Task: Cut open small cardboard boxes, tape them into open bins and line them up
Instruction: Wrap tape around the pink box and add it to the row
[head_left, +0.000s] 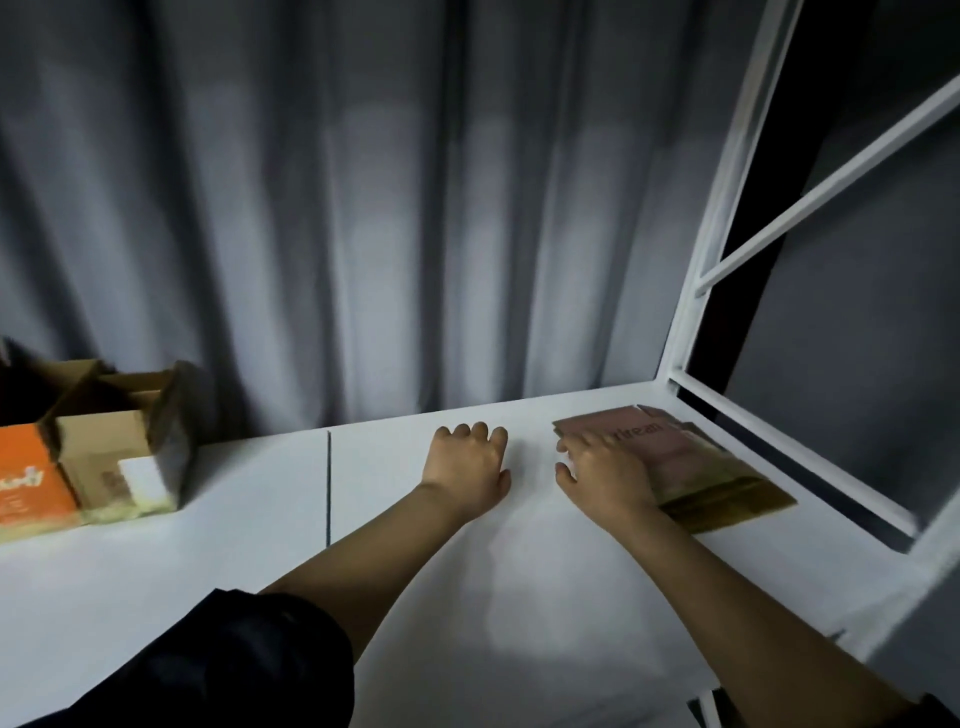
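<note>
Hands reach out over a white table (519, 597), both arms stretched from the bottom of the frame toward its centre. At centre frame the left hand (467, 462) lies palm down on the bare tabletop, its fingers bent over at the knuckles and gripping nothing. Just to its right, the right hand (605, 470) rests on the near left corner of a stack of flattened cardboard boxes (691, 467); its fingers are spread fairly straight across the pinkish top sheet, which carries blurred lettering, and whether the thumb catches the stack's edge cannot be told. This stack lies flat at the right of the frame, close to the table's far right corner, beside a white metal frame (727, 249) that rises along the right side. At the left edge of the frame, well apart from both hands, an open brown cardboard box (124, 452) stands on the table with its flaps up, touching an orange box (28, 478) that is cut off by the picture's border. Grey curtain (363, 208) fills the upper frame behind the table. A dark sleeve (234, 670) covers the left upper arm at lower left.
</note>
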